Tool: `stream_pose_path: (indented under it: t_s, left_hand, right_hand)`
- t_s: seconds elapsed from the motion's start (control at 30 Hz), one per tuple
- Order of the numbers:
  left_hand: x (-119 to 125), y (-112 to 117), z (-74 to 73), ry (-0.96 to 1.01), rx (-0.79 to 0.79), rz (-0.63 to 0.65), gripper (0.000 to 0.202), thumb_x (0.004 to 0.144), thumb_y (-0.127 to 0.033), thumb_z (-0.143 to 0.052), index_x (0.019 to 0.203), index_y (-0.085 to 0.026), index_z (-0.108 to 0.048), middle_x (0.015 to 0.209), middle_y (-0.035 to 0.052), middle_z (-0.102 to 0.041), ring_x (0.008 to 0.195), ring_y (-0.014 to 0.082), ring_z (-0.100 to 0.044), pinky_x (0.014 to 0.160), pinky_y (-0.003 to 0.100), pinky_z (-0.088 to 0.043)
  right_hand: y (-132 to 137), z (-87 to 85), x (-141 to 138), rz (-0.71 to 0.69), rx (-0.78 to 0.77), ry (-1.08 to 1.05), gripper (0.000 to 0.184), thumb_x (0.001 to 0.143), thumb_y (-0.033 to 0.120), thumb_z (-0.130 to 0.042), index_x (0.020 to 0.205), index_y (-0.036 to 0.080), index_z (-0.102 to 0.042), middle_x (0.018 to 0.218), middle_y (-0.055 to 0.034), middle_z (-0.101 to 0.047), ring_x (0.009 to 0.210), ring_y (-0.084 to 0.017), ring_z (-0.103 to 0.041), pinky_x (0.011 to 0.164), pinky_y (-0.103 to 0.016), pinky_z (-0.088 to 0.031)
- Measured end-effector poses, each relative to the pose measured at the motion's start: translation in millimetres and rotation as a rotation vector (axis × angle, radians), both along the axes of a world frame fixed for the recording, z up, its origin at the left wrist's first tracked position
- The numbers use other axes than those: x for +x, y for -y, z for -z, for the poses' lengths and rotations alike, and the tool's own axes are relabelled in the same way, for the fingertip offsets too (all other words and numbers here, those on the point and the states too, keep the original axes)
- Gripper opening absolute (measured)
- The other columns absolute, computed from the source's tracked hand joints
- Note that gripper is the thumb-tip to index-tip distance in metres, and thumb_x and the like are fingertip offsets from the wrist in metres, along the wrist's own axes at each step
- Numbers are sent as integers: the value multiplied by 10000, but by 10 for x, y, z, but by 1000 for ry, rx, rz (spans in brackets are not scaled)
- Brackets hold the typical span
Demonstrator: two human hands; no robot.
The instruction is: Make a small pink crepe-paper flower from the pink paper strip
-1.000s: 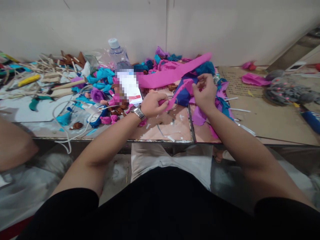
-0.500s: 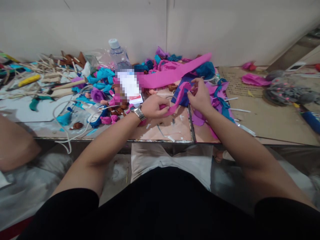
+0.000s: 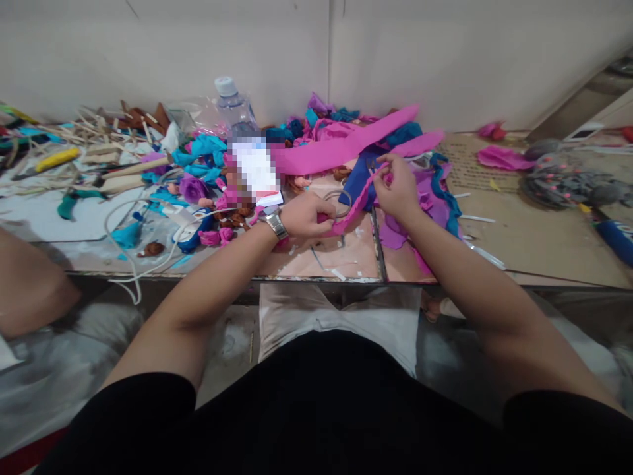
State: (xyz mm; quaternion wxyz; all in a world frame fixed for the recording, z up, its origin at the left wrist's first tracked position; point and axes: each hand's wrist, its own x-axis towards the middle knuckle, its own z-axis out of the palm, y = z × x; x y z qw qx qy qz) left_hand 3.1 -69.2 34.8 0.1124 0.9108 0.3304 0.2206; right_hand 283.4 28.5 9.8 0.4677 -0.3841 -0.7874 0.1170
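Observation:
My left hand (image 3: 306, 215), with a metal watch on its wrist, is closed on the near end of a pink crepe paper strip (image 3: 357, 203). The strip rises to the right into my right hand (image 3: 399, 190), which pinches it higher up. Both hands hover over the low table (image 3: 316, 260) just past its front edge. A wider pink paper band (image 3: 346, 142) and blue paper (image 3: 357, 178) lie behind the hands. A thin wire loop (image 3: 341, 198) shows between the two hands.
Paper flowers and scraps in cyan, purple and pink (image 3: 208, 165) crowd the table's left half, with a water bottle (image 3: 232, 105), wooden sticks (image 3: 99, 132) and a white cable (image 3: 133, 257). Another person's knee (image 3: 30, 284) is at the left. Grey netting (image 3: 568, 178) lies far right.
My right hand moved left and toward me, then pulled the pink strip taut between both hands. A pink end swung out to the right behind it. My left hand stayed put.

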Motion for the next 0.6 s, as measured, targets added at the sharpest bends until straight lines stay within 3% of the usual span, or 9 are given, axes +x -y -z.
stream_pose_path:
  t_s: [0.13,0.4,0.6]
  left_hand:
    - [8,1,-16,-30,64,-127,299,922,-373,-563,815,-214,-792,697,42,-740,600,178,-598,638,343,-376]
    - [43,35,-30,-5,64,-158,327,962,-363,-577,982,-199,-859,799,60,-797,691,187,-659,682,332,-401]
    - [35,32,-19,40,34,-161,342,1002,-402,-586,961,-181,-844,800,64,-802,672,173,-643,683,322,-404]
  right_hand:
    - [81,-54,-20,40,24,23,286,1007,525,-660,1098,256,-699,830,-57,-669,845,-309,-656,931,-555,-561]
    - [407,-63,-267,-326,93,242,366,1051,565,-596,1010,247,-774,1037,-113,-813,1034,-329,-709,997,-539,-491]
    - [452,17,-331,-433,123,287,344,1037,553,-651,1036,245,-805,1058,-113,-847,1042,-328,-721,979,-523,-467]
